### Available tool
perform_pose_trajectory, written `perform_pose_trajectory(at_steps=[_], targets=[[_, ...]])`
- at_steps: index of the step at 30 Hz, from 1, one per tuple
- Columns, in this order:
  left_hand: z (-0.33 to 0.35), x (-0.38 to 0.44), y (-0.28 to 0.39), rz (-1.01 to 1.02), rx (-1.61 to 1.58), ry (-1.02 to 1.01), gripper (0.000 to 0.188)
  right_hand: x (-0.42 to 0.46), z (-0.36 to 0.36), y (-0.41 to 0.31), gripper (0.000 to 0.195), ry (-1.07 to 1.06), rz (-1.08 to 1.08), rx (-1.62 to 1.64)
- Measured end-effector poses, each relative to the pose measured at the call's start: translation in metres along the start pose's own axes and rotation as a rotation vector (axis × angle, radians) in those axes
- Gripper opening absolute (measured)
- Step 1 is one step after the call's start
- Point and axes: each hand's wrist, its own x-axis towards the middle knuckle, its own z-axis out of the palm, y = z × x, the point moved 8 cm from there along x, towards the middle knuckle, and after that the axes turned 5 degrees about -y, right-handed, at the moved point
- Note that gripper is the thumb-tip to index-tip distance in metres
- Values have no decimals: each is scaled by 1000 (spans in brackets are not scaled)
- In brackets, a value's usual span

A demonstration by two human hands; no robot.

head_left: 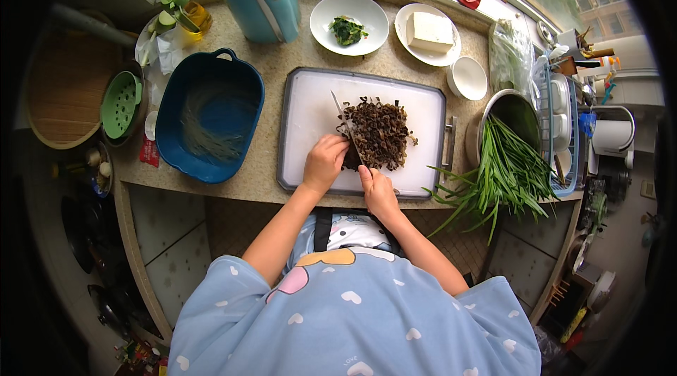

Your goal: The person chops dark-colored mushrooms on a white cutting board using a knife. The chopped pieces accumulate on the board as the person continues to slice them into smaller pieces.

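Observation:
My right hand (378, 190) grips the handle of a kitchen knife (346, 125), whose blade stands on edge over a white cutting board (312, 111) with a grey rim. Along the blade's right side lies a heap of chopped dark brown food, perhaps wood ear mushroom (383, 133). My left hand (326, 163) is on the blade's left side, its curled fingertips on some dark pieces beside the blade. How firmly those fingers hold the pieces cannot be made out.
Left of the board is a blue basin (219, 106) with thin translucent strands. Behind stand a teal kettle (262, 0), a plate of chopped greens (325, 16), a plate of tofu (429, 32) and a white bowl (467, 78). Long green chives (500, 164) hang from a metal pot (473, 133) at right.

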Motion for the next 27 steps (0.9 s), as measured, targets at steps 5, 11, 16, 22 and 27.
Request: perform_pose_trajectory(at_steps=[5, 11, 16, 22, 27], targets=[[-17, 10, 1, 1, 40, 60, 13, -13, -9, 9, 55, -84, 25, 343], [-6, 49, -16, 1, 217, 16, 9, -21, -21, 3, 53, -124, 37, 307], [1, 37, -16, -28, 181, -74, 6, -28, -20, 2, 53, -142, 82, 299], [-4, 22, -10, -73, 127, 13, 6, -25, -13, 2, 55, -158, 120, 192], [1, 24, -8, -68, 141, 13, 10, -17, -6, 16, 59, -121, 117, 24]])
